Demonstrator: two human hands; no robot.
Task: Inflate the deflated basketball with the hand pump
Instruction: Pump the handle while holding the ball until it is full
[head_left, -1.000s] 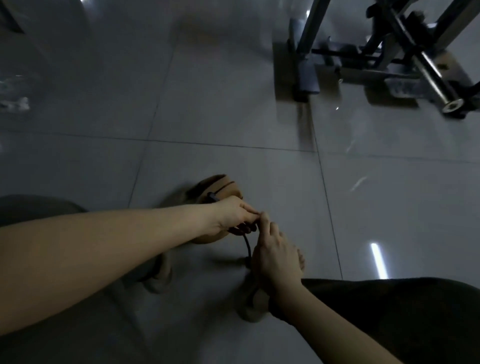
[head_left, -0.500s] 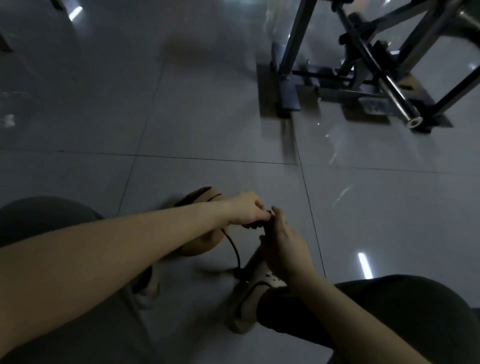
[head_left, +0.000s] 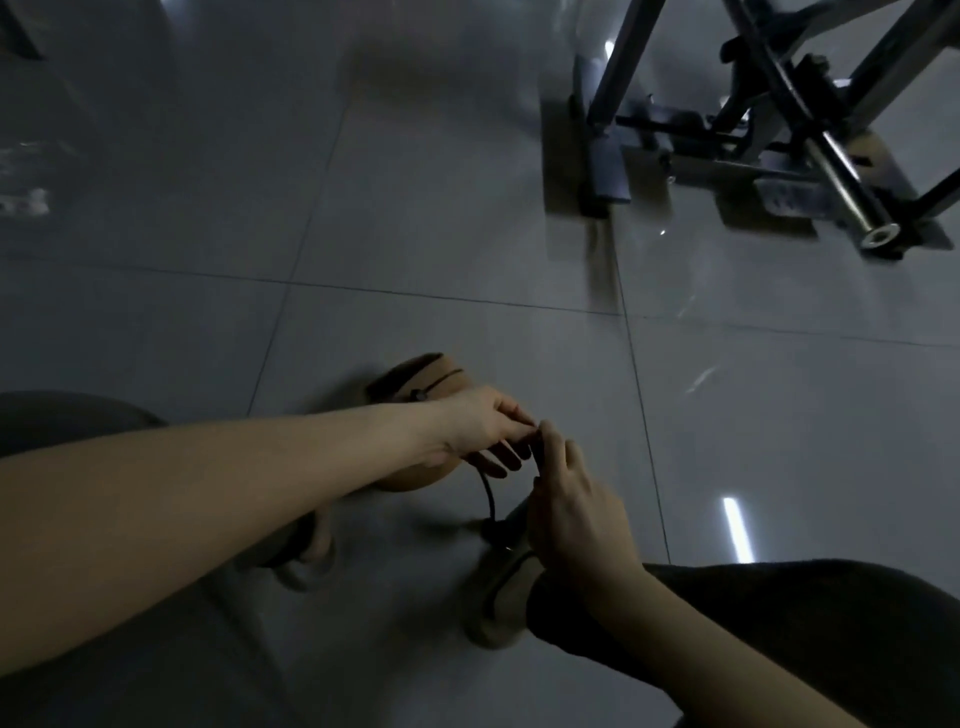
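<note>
Head view, glossy grey tiled floor (head_left: 415, 218), dim room

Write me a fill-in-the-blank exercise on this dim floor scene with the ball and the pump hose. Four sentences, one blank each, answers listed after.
1. The deflated basketball lies on the tiled ____.
2. The left hand and the right hand meet just to the ____ of the ball in the picture.
3. A thin black ____ curves down from the fingers towards the pump base.
4. The metal frame stands in the upper ____ corner of the view.

Answers: floor; right; hose; right
</note>
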